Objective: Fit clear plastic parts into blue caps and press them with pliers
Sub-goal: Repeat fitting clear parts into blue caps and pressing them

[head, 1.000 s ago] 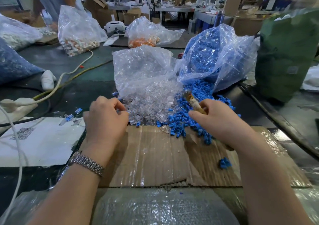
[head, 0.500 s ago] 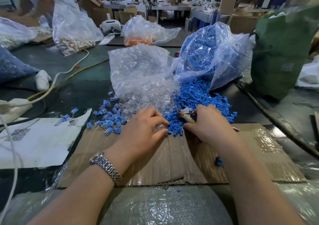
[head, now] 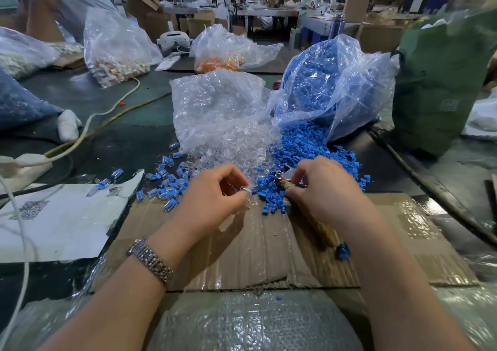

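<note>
Left hand [head: 212, 194]: fingers curled, pinching a clear part [head: 246, 190] at the edge of the clear pile [head: 236, 154].
Right hand [head: 322, 189]: fingers curled round the pliers [head: 309, 216], fingertips at the blue caps [head: 304, 146].
Pliers: handle lies back over the cardboard [head: 242, 243], nose among the caps.
Finished pieces [head: 166, 184]: scattered left of the left hand on the worktop [head: 121, 146].
Bags: clear bag [head: 215, 103] beside blue bag [head: 322, 81], both spilling toward the hands.
</note>
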The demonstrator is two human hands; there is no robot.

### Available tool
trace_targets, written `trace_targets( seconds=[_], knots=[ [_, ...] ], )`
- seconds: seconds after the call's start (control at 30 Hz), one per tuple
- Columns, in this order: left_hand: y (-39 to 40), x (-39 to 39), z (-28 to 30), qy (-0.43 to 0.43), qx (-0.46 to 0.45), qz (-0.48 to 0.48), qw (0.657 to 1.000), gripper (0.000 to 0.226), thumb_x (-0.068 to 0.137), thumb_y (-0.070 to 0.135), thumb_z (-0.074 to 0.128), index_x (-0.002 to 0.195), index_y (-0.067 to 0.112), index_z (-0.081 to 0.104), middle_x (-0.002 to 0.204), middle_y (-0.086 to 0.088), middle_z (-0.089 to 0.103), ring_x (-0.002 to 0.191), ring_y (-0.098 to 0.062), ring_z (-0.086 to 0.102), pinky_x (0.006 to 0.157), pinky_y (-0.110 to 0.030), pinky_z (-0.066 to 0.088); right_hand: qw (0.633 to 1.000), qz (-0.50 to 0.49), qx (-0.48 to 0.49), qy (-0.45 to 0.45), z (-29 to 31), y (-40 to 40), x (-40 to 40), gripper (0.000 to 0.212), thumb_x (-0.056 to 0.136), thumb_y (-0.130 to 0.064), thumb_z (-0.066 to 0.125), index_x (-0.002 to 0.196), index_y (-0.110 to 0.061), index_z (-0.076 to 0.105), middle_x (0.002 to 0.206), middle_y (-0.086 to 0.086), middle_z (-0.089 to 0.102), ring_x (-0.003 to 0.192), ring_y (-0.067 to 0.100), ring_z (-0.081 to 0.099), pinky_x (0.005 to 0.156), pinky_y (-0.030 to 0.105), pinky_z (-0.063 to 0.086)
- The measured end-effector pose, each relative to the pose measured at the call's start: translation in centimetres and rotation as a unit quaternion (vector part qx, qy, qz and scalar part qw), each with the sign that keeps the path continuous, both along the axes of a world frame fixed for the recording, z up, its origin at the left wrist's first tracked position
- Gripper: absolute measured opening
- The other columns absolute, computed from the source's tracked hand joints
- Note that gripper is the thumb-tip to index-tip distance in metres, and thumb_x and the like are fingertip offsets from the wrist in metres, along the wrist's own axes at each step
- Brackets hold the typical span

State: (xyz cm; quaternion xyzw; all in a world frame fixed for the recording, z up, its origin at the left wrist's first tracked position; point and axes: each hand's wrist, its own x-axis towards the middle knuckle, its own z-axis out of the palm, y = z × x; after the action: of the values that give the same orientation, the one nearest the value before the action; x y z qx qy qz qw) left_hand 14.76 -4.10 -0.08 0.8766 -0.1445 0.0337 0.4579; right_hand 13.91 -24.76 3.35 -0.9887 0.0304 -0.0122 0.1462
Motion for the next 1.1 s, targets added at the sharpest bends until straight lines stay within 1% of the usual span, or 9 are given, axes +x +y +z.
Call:
trace_targets(
  seconds=[0.1, 0.27, 0.47, 0.53, 0.67, 0.77, 0.83, 0.97, 1.1],
  knots=[
    [0.3, 0.1, 0.3, 0.053, -0.068, 0.004, 0.996, 0.009, 0.090, 0.013, 0.073, 0.095, 0.020, 0.071, 0.084, -0.001, 0.073, 0.069, -0.012, 0.070, 0.062, -0.021, 0.059, 0.999, 0.029, 0.000, 0.022, -0.1, 0.6, -0.3, 0.021, 0.085, -0.046, 0.076, 0.083, -0.027, 0.070, 0.088, -0.005, 0.066, 0.095, 0.022, 0.060, 0.096, 0.046, 0.048],
    [0.6, 0.4, 0.2, 0.153, -0.193, -0.005, 0.969, 0.011, 0.085, 0.004, 0.075, 0.093, 0.010, 0.073, 0.084, -0.008, 0.075, 0.076, -0.022, 0.071, 0.071, -0.031, 0.062, 0.997, 0.049, -0.052, 0.029, -0.6, 1.4, -0.3, 0.022, 0.088, -0.044, 0.073, 0.098, -0.025, 0.074, 0.099, -0.002, 0.069, 0.102, 0.024, 0.059, 0.094, 0.042, 0.047],
    [0.7, 0.6, 0.4, 0.225, -0.370, -0.037, 0.901, 0.026, 0.068, 0.000, 0.078, 0.092, -0.003, 0.069, 0.093, -0.022, 0.072, 0.078, -0.025, 0.072, 0.071, -0.026, 0.059, 0.995, 0.084, -0.048, 0.010, -1.1, 1.7, -0.2, 0.008, 0.088, -0.025, 0.069, 0.094, -0.023, 0.065, 0.097, -0.004, 0.062, 0.095, 0.020, 0.058, 0.086, 0.040, 0.051],
    [0.7, 0.6, 0.5, 0.237, -0.393, -0.048, 0.887, 0.027, 0.069, -0.002, 0.077, 0.094, -0.003, 0.069, 0.096, -0.022, 0.072, 0.082, -0.026, 0.073, 0.072, -0.026, 0.059, 0.997, 0.076, 0.001, -0.014, -1.0, 1.2, 0.0, 0.007, 0.087, -0.024, 0.069, 0.092, -0.025, 0.064, 0.089, -0.008, 0.061, 0.088, 0.017, 0.058, 0.079, 0.035, 0.052],
    [0.8, 0.7, 0.5, 0.254, -0.413, -0.058, 0.872, 0.027, 0.072, -0.003, 0.075, 0.098, -0.003, 0.070, 0.100, -0.021, 0.074, 0.085, -0.026, 0.074, 0.073, -0.026, 0.060, 0.981, 0.065, 0.174, -0.058, -0.5, 0.4, 0.3, 0.005, 0.087, -0.022, 0.072, 0.085, -0.025, 0.068, 0.077, -0.008, 0.067, 0.074, 0.010, 0.063, 0.065, 0.023, 0.050],
    [0.7, 0.6, 0.5, 0.261, -0.423, -0.070, 0.865, 0.019, 0.071, -0.005, 0.074, 0.090, 0.001, 0.077, 0.102, -0.023, 0.074, 0.088, -0.027, 0.075, 0.073, -0.025, 0.060, 0.921, 0.093, 0.374, -0.055, 0.1, 0.5, 0.1, 0.006, 0.090, -0.014, 0.073, 0.086, -0.018, 0.072, 0.075, 0.004, 0.074, 0.067, 0.012, 0.071, 0.064, 0.023, 0.055],
    [0.7, 0.6, 0.5, 0.260, -0.428, -0.075, 0.863, 0.018, 0.071, -0.005, 0.075, 0.084, 0.006, 0.079, 0.102, -0.024, 0.074, 0.091, -0.028, 0.075, 0.074, -0.025, 0.060, 0.877, 0.118, 0.462, -0.051, 0.4, 0.7, -0.1, 0.006, 0.092, -0.006, 0.070, 0.089, -0.011, 0.073, 0.078, 0.010, 0.075, 0.068, 0.017, 0.073, 0.068, 0.028, 0.060],
    [0.7, 0.7, 0.4, 0.260, -0.442, -0.073, 0.855, 0.018, 0.070, -0.006, 0.077, 0.083, 0.006, 0.078, 0.102, -0.026, 0.073, 0.095, -0.032, 0.074, 0.077, -0.028, 0.060, 0.864, 0.157, 0.475, -0.058, 0.3, 1.3, -0.3, 0.007, 0.092, -0.004, 0.070, 0.089, -0.010, 0.072, 0.079, 0.010, 0.076, 0.070, 0.017, 0.073, 0.069, 0.026, 0.059],
    [0.7, 0.7, 0.4, 0.254, -0.450, -0.082, 0.852, 0.017, 0.071, -0.005, 0.078, 0.083, 0.007, 0.078, 0.101, -0.024, 0.074, 0.098, -0.032, 0.074, 0.078, -0.028, 0.060, 0.895, 0.172, 0.403, -0.077, 0.0, 1.4, -0.2, 0.007, 0.092, -0.010, 0.071, 0.089, -0.016, 0.072, 0.079, 0.003, 0.075, 0.072, 0.012, 0.071, 0.072, 0.024, 0.055]
  ],
)
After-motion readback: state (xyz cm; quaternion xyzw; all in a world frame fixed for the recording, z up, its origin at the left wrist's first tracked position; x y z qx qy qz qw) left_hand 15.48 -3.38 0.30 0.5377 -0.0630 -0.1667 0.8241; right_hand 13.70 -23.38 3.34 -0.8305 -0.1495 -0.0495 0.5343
